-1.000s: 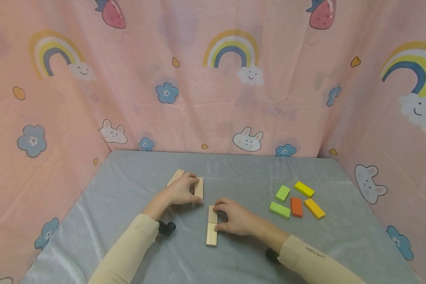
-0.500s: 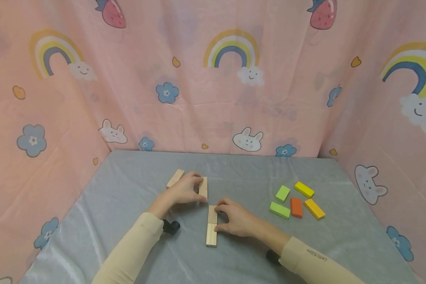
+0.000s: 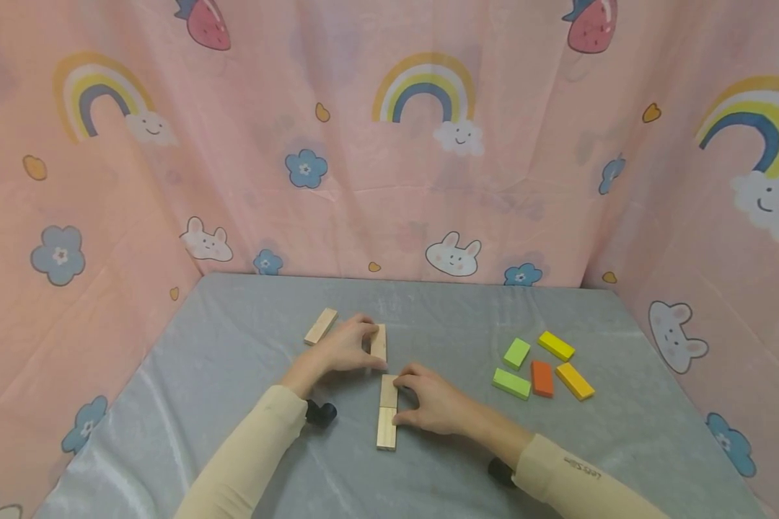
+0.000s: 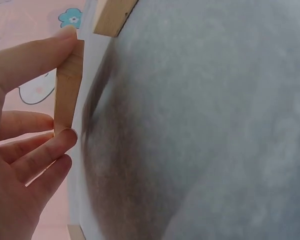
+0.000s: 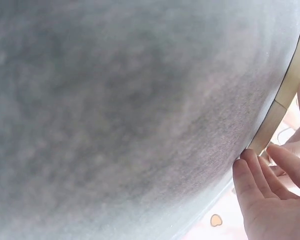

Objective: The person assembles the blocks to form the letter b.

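Note:
In the head view my left hand [image 3: 347, 344] holds a plain wooden block [image 3: 379, 344] lengthwise, thumb at its near end and fingers at its far end. The left wrist view shows this wooden block [image 4: 69, 92] between thumb and fingertips. Just nearer stand two more wooden blocks, a far one [image 3: 388, 391] and a near one [image 3: 386, 430], joined end to end in a straight row. My right hand [image 3: 435, 400] rests its thumb and fingertips against their right side. In the right wrist view its fingers [image 5: 247, 185] reach the row's end, fairly straight.
Another wooden block [image 3: 321, 326] lies behind the left hand. On the right lie two green blocks [image 3: 511, 383], two yellow ones [image 3: 574, 380] and an orange one [image 3: 542, 379]. Grey cloth [image 3: 234, 360] covers the table; a pink patterned curtain [image 3: 363, 209] surrounds it.
My left hand has slid right with its wooden block, bringing it nearly in line with the two-block row. The block behind it is now fully uncovered. My right hand has barely moved.

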Motion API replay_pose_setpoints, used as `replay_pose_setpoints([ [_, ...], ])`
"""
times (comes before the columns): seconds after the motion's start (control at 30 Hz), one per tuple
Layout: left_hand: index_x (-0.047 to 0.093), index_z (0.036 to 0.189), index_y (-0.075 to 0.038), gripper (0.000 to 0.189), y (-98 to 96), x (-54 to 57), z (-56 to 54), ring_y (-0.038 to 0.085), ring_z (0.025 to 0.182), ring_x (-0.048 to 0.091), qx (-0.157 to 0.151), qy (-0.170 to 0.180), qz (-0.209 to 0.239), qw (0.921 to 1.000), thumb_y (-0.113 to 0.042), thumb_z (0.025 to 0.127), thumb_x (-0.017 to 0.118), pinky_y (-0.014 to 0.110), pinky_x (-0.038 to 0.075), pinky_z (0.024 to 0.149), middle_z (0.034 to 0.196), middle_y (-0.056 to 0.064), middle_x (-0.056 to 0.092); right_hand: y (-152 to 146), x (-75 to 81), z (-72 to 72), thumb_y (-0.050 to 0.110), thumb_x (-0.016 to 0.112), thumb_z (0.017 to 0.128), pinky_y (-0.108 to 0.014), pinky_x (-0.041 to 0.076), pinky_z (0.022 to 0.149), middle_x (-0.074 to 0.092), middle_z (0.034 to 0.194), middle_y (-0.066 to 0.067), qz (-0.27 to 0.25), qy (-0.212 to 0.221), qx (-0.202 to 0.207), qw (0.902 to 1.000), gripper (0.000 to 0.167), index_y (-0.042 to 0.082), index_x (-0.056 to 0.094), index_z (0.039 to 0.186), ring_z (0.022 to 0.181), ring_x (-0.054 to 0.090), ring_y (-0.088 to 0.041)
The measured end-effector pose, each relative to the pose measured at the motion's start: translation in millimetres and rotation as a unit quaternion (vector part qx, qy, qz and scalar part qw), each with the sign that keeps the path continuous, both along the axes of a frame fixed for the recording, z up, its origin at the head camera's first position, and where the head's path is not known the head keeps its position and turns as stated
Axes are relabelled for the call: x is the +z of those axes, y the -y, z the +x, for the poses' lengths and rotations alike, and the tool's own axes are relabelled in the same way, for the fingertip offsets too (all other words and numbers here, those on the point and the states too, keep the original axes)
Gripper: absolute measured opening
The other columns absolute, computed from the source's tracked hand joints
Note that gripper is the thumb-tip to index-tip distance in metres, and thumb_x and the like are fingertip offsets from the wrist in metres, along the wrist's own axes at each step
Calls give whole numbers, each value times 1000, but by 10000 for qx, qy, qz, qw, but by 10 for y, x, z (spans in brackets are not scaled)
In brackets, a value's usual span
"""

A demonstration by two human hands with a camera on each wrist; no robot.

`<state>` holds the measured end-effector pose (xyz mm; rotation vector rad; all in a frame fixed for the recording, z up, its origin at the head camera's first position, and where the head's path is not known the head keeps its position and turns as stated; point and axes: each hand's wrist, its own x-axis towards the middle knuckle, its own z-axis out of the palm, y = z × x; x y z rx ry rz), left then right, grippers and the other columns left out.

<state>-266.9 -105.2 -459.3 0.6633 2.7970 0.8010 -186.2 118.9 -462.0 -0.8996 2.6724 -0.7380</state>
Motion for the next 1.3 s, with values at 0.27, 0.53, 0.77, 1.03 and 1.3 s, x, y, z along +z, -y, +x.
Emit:
replay_pose_setpoints([
  [0.27,59,139,-1,81,-38,-34,-7,26,122,58,-104,7,13,9999,-47,79,86,43,50,100,143,11,51,3,1,-1,33,84,86,-47,51,98,57,127,-7,2,29,33,10000,56,2,66,129,117,59,-26],
  [0.53,60,139,-1,80,-78,-79,-34,27,127,54,-189,-37,-160,9997,-49,80,85,43,47,105,143,10,51,23,9,36,35,85,85,-44,52,96,58,124,-6,96,-21,6,10000,56,3,67,127,114,60,-23],
  [0.77,59,140,-1,81,-122,-70,-31,28,127,54,-269,10,-160,9995,-49,80,85,44,48,105,143,11,51,35,14,88,34,85,84,-42,53,93,59,121,-6,46,-132,18,9999,58,0,67,127,111,61,-23],
  [1.03,60,139,0,78,-161,-75,-15,30,129,54,-424,-150,-234,9987,-47,82,84,45,47,105,143,13,51,41,28,119,33,85,83,-42,53,92,58,121,-7,67,-185,1,9998,58,-1,67,127,110,61,-23],
  [1.3,60,138,0,77,-180,-88,9,29,126,56,-451,-114,-165,9988,-46,82,84,44,48,104,140,12,53,40,24,127,33,86,83,-41,52,91,59,119,-6,80,-278,16,9996,58,-1,67,126,108,60,-24],
])
